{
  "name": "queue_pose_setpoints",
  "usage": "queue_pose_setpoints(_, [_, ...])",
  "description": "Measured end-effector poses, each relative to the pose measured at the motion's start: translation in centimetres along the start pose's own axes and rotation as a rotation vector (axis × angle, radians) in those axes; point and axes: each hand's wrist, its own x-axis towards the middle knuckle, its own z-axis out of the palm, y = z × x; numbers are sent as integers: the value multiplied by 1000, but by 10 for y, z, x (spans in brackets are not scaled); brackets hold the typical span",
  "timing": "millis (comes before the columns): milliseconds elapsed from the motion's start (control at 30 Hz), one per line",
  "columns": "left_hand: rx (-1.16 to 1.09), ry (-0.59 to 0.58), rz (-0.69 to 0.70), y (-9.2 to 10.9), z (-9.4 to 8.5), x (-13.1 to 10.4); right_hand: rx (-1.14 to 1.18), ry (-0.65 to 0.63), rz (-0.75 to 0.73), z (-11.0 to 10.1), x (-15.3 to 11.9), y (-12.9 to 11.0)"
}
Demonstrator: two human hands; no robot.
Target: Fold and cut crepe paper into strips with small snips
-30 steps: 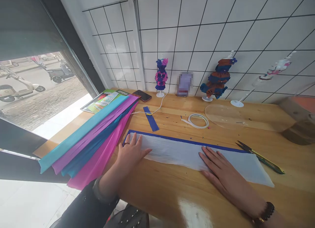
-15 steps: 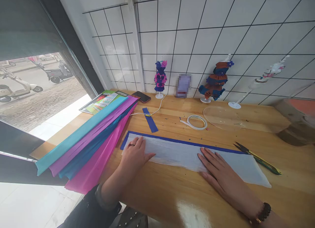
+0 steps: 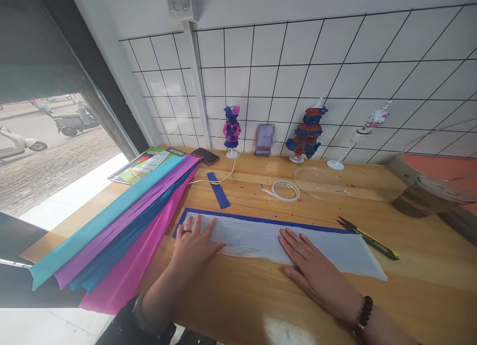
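A long strip of thin white paper or cloth (image 3: 246, 241) lies flat on the table, over a dark blue sheet (image 3: 257, 220) whose edge shows along the far side and left end. My left hand (image 3: 194, 243) rests on its left part, fingers spread and holding nothing. Across the middle of the white strip my right hand (image 3: 316, 268) lies flat, its fingers stretched out close together. Beyond the right end of the strip are yellow-and-green thread snips (image 3: 368, 238), their dark pointed blades touching or overlapping the blue edge.
Turquoise, purple, blue and pink folded sheets (image 3: 112, 221) fan out at the left. Behind the strip lie a blue scrap (image 3: 219, 191) and a tape roll (image 3: 285, 191). Small decorated stands (image 3: 231, 131) and a phone (image 3: 264, 139) line the wall. A brown-tinted container (image 3: 417, 198) stands right.
The view has tilted up, and the table things appear farther left. My left fingers are spread wider on the white strip. My right hand stays flat on it.
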Motion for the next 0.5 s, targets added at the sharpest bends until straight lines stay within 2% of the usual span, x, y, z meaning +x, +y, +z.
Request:
queue_pose_setpoints(133, [7, 8, 2, 0, -1, -1, -12, -10, 114, 2, -19, 20])
queue_pose_setpoints(367, [64, -27, -20, 5, -2, -3, -100, 59, 345, 5, -64, 64])
queue_pose_setpoints(500, [87, -42, -21, 7, -3, -4, -152, 73, 388, 10, -74, 75])
